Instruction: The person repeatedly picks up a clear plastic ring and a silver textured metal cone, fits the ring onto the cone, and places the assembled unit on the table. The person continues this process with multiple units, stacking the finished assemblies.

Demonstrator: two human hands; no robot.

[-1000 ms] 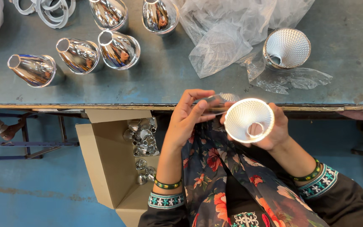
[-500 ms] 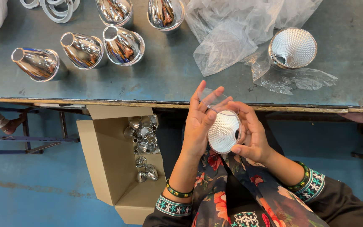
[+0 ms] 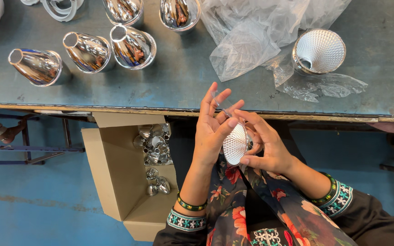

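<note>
Both hands sit below the table (image 3: 183,91) edge, over the lap. Reflector (image 3: 235,144), faceted silver cone, is held between them, turned edge-on, open face toward the left hand. Left hand (image 3: 211,132): fingers spread and mostly straight, palm and thumb against the reflector rim. Right hand (image 3: 264,146): fingers curled around the back, thumb under the rim, index reaching over the top. Thin clear film strip (image 3: 222,108) is near the left fingertips; can't tell which hand grips it. On the table: three chrome cones (image 3: 87,52) lying in a row at left, two more at the top edge, crumpled plastic bags (image 3: 261,36), another reflector (image 3: 319,51) face-up at right. Cardboard box (image 3: 115,173) on the floor at left holds more chrome parts (image 3: 155,143).
</note>
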